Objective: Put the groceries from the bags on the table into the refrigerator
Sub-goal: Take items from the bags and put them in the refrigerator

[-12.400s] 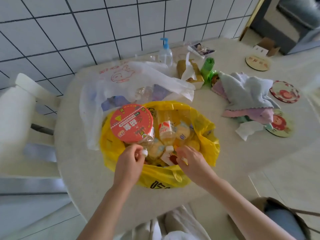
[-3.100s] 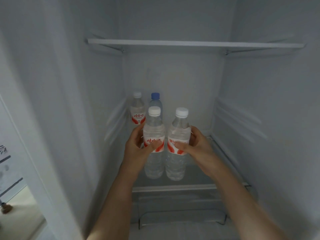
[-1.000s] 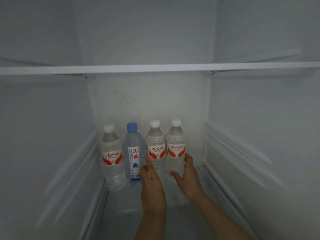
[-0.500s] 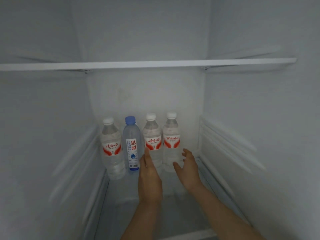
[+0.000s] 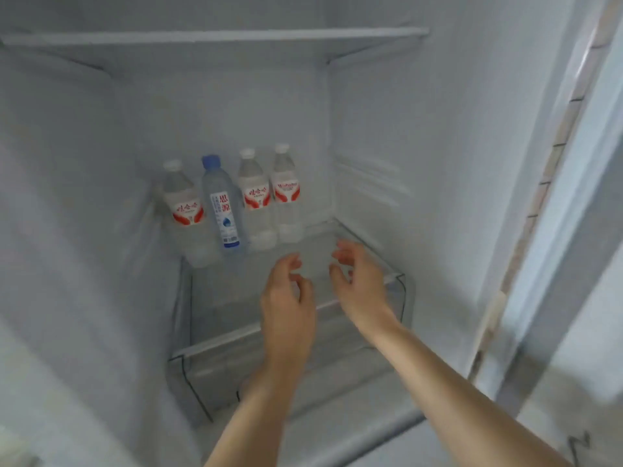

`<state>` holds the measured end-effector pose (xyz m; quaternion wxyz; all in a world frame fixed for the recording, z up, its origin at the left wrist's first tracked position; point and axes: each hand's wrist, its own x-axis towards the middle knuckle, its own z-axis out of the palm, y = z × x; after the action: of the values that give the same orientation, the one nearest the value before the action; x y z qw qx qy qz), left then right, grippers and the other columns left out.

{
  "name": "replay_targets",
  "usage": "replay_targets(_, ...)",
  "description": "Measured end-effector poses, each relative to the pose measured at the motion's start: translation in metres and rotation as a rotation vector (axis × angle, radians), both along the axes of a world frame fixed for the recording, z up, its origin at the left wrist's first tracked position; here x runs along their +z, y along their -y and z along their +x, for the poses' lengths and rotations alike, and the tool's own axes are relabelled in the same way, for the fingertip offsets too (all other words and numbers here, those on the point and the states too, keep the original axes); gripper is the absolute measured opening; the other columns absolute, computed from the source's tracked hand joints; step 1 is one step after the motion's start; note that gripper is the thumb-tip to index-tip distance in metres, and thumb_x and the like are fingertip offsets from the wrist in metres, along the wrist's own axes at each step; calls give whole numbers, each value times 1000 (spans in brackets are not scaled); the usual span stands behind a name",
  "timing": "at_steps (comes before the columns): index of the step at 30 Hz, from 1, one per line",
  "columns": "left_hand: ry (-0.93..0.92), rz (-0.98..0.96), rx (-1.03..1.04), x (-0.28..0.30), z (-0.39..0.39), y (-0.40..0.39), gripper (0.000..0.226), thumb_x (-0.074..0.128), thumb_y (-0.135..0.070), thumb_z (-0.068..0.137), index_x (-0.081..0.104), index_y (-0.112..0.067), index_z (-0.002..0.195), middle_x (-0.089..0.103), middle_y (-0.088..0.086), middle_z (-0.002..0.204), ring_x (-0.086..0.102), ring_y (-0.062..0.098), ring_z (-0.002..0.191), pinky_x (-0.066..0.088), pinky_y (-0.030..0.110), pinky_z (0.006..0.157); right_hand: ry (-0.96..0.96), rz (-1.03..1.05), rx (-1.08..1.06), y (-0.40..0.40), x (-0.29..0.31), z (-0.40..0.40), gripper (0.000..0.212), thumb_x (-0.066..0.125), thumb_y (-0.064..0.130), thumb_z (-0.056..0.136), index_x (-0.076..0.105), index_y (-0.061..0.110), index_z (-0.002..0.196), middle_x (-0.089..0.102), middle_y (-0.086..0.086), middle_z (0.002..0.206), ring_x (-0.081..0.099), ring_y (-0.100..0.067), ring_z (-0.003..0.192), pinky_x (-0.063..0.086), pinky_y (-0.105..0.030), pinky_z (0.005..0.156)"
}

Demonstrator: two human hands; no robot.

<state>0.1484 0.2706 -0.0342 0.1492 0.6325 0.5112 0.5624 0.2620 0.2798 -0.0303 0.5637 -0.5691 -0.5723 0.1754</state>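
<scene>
Several water bottles stand in a row at the back of the refrigerator's glass shelf (image 5: pixel 232 291). Three have white caps and red labels: the leftmost bottle (image 5: pixel 183 210), one right of centre (image 5: pixel 256 200) and the rightmost bottle (image 5: pixel 286 193). A blue-capped bottle (image 5: pixel 222 203) stands second from the left. My left hand (image 5: pixel 286 301) and my right hand (image 5: pixel 357 281) hover over the front of the shelf, a short way in front of the bottles. Both hands hold nothing, their fingers loosely curled.
A white upper shelf (image 5: pixel 215 37) spans the compartment above. Below the glass shelf sits a clear drawer (image 5: pixel 209 375). The refrigerator's right wall (image 5: pixel 438 163) and its door-frame seal (image 5: pixel 539 203) run down the right side.
Both hands have let go of the two right-hand bottles and drawn back toward me. The view has shifted left and tilted down, showing the drawer and the right door frame.
</scene>
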Motion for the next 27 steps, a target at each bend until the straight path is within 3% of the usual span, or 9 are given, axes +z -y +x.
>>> replay_targets(5,45,-90,-130,-30,0,82,32,52,-3,91,61,-17,117,67,-6,103,63,12,95,46,23,88,69,69,-109,106,-35,12,34,60,8,89,55,6,122,65,-3,107,62,-17,102,49,-34,92)
replay_targets(8,0,-130,-221,-53,0,127,28,54,-2,91,63,-14,115,69,-6,98,65,11,93,50,25,88,66,15,-127,170,-58,21,33,59,14,92,53,9,125,64,-1,108,61,-13,104,49,-37,94)
replay_targets(12,-85,-224,-375,-84,5,189,30,59,-3,89,63,-19,114,68,-10,92,64,3,88,49,15,84,61,-52,-208,250,-88,38,34,53,27,92,53,11,122,64,0,103,62,-12,102,53,-41,87)
replay_targets(14,-139,-254,-454,-98,10,218,30,62,-5,88,64,-20,114,68,-10,93,64,3,90,50,17,86,46,-89,-259,288,-104,47,37,52,30,92,53,11,123,63,0,104,62,-12,101,53,-41,87)
replay_targets(22,-399,-292,-724,-132,67,302,26,64,-9,88,66,-18,112,68,-10,93,63,6,91,46,13,88,-62,-317,-480,435,-161,88,32,57,17,93,50,18,124,60,6,109,59,-6,103,53,-36,89)
replay_targets(27,-570,-477,-966,-169,127,377,23,58,-22,93,61,-31,114,62,-19,100,55,-4,99,44,18,92,-99,-435,-644,535,-188,121,34,57,14,92,51,18,125,57,15,104,59,-4,100,53,-33,86)
